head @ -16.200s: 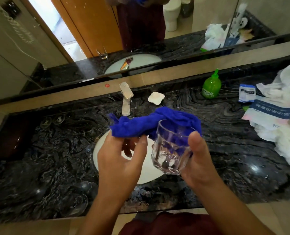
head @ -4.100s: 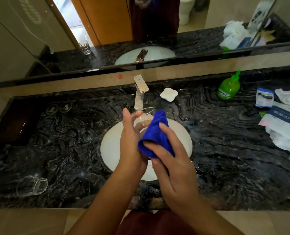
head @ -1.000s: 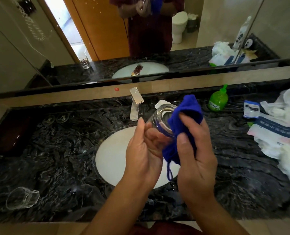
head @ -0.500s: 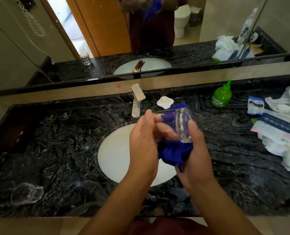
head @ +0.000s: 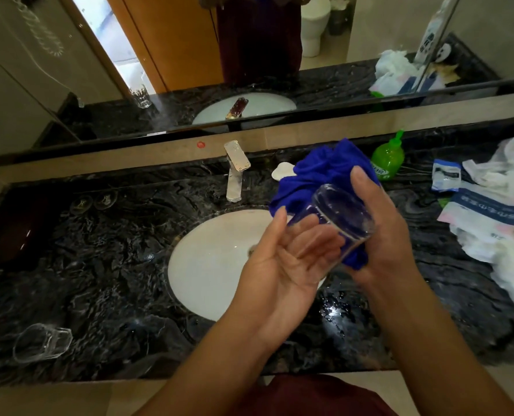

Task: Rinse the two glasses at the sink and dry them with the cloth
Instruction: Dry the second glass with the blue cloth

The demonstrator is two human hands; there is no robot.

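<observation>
- Held glass (head: 338,217): right of centre of frame, above the right edge of the sink basin (head: 213,265). Tilted, long axis running from upper left to lower right; the thick base faces lower right, toward the camera, and the mouth points away to the upper left into the cloth.
- Blue cloth (head: 318,172): bunched behind and under the glass, with a tail poking out below it at the right palm.
- Right hand (head: 381,232): closed around glass and cloth, thumb up over the glass wall.
- Left hand (head: 282,265): palm up, fingers loosely spread, fingertips touching the near side of the glass; not closed on it.
- Second glass (head: 41,345): lower left of frame, lying on its side on the dark marble worktop (head: 99,265), long axis roughly left-right, well apart from the sink.
- Faucet (head: 236,172): behind the basin, upper centre.
- Green soap bottle (head: 387,159): upright, just right of the cloth in frame.
</observation>
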